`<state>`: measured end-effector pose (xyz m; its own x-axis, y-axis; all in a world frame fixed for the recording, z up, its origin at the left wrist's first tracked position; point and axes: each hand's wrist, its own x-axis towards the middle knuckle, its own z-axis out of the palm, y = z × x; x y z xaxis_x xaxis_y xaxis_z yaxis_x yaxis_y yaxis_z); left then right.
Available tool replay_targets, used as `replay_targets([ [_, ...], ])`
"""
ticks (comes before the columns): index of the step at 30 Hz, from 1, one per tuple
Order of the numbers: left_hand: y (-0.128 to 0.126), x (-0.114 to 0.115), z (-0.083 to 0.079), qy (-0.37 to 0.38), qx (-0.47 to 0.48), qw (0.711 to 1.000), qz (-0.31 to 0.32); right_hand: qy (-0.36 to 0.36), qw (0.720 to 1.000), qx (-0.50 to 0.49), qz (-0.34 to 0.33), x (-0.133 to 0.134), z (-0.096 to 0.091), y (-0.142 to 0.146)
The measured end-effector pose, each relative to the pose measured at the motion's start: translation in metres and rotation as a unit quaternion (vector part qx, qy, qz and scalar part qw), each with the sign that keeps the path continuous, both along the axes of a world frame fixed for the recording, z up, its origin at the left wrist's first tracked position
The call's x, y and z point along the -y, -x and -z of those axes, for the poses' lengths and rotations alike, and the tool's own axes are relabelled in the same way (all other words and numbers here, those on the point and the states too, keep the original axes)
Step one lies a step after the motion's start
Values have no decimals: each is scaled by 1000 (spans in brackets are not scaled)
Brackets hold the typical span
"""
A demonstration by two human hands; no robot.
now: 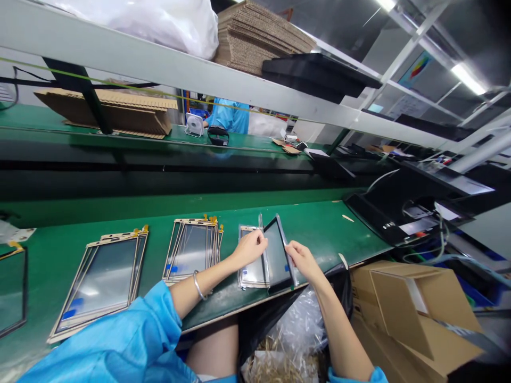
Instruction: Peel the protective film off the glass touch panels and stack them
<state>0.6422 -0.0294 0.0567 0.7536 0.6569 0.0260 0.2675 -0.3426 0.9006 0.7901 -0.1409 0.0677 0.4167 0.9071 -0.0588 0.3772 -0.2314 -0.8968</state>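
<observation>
A black-framed touch screen panel [278,252] is tilted up over the bench's front edge. My right hand [302,258] grips it by its right edge, thumb and fingers closed. My left hand [250,248] is closed in a pinch at the panel's left edge, where a clear strip shows; whether the fingers hold that strip or the panel is hard to make out. Beneath my left hand lies a small stack of similar panels [253,277], partly covered. Further left are a fanned stack of panels [190,249] with orange flex tails and a larger stack [106,271] with blue tabs.
The green bench [319,234] runs across, with another panel [11,292] at far left. A black bag of scraps [285,340] hangs below the front edge. A cardboard box [415,314] stands at right, near black equipment [403,207]. A shelf beam [259,88] crosses above; a person in blue [229,116] is behind.
</observation>
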Motion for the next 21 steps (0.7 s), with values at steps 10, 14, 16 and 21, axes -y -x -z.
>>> replay_targets([
  [10,22,19,-27,-77,-93,990,73,18,997,-46,-67,-16,-3,21],
  [14,21,18,-31,-79,-115,988,74,24,996,-48,-71,-14,-3,21],
  [16,21,17,-32,-78,-118,987,75,30,995,-50,-75,-9,-4,21],
  [21,22,18,-32,-67,-114,988,77,45,993,-51,-99,14,-8,29],
])
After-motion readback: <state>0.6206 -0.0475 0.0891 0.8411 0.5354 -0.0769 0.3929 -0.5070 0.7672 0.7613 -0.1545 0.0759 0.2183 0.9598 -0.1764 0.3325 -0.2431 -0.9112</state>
